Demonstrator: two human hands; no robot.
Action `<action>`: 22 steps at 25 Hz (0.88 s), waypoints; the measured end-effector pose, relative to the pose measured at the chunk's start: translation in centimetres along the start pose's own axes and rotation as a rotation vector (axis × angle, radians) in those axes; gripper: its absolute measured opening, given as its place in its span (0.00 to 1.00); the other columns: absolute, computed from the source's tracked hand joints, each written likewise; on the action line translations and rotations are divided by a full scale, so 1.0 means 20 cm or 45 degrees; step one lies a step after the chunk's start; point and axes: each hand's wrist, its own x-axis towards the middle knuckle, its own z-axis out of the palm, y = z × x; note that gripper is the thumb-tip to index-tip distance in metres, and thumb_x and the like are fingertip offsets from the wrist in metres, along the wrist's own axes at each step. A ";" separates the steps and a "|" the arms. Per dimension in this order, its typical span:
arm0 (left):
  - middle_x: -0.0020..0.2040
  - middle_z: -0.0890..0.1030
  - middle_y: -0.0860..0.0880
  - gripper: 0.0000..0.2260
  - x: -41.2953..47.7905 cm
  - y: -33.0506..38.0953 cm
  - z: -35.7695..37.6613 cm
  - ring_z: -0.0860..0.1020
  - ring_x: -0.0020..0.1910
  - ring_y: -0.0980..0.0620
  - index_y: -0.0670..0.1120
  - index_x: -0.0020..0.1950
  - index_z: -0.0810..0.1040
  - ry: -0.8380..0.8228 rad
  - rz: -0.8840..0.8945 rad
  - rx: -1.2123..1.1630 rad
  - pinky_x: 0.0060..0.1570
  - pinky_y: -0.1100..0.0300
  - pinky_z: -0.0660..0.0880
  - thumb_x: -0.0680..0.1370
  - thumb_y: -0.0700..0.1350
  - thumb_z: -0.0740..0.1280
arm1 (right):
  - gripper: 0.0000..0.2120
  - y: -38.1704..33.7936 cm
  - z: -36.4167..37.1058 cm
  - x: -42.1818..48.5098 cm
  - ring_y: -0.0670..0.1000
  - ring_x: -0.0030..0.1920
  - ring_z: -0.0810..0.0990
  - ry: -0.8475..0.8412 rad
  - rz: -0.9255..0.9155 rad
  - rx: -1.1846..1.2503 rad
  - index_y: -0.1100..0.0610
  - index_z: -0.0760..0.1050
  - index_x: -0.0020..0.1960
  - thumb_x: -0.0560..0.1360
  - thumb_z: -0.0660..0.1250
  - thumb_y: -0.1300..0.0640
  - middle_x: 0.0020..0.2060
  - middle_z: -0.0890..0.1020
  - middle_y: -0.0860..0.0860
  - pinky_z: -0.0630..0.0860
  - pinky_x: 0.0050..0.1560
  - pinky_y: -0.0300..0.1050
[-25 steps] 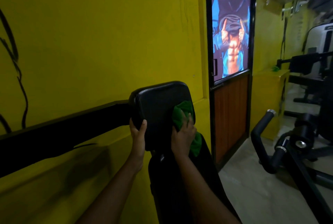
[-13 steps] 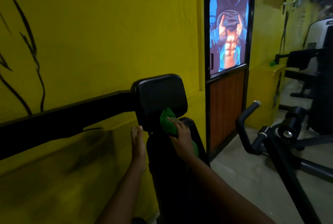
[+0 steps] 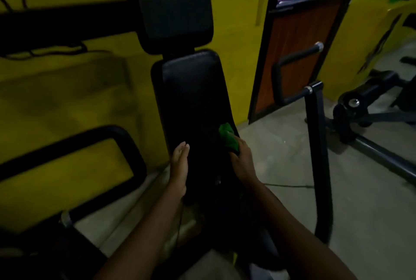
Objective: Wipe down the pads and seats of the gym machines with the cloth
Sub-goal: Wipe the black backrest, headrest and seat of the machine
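Observation:
A black gym machine stands against the yellow wall, with a square head pad on top and a long back pad below it. My right hand grips a bunched green cloth and holds it against the lower right edge of the back pad. My left hand lies flat with straight fingers against the lower left side of the same pad. The seat below my arms is dark and hard to make out.
A black arm of the machine runs left from the head pad. A looped handle and upright post stand to the right, another handle loop at left. A wooden door and further equipment lie behind.
Both hands have dropped from the head pad down to the lower part of the back pad, the cloth moving with the right hand. My view has tilted downward.

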 end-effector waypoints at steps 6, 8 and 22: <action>0.72 0.66 0.43 0.20 -0.31 -0.61 0.17 0.66 0.70 0.43 0.43 0.73 0.62 0.116 -0.352 0.006 0.63 0.54 0.65 0.82 0.45 0.57 | 0.31 0.46 -0.26 -0.35 0.64 0.63 0.69 -0.321 0.183 -0.486 0.56 0.67 0.70 0.69 0.58 0.48 0.67 0.70 0.59 0.68 0.63 0.57; 0.71 0.67 0.41 0.20 -0.35 -0.76 0.20 0.67 0.69 0.42 0.40 0.73 0.62 0.171 -0.440 -0.016 0.63 0.55 0.65 0.82 0.43 0.57 | 0.29 0.61 -0.27 -0.42 0.62 0.67 0.64 -0.519 0.179 -0.794 0.53 0.61 0.73 0.74 0.61 0.48 0.72 0.63 0.56 0.66 0.64 0.55; 0.73 0.67 0.46 0.51 0.03 -1.69 0.38 0.70 0.68 0.45 0.53 0.74 0.62 0.638 -0.779 -0.560 0.68 0.45 0.66 0.58 0.80 0.58 | 0.30 1.24 0.17 -0.39 0.60 0.58 0.76 -1.011 -0.661 -1.375 0.38 0.66 0.67 0.67 0.53 0.34 0.64 0.75 0.50 0.75 0.52 0.59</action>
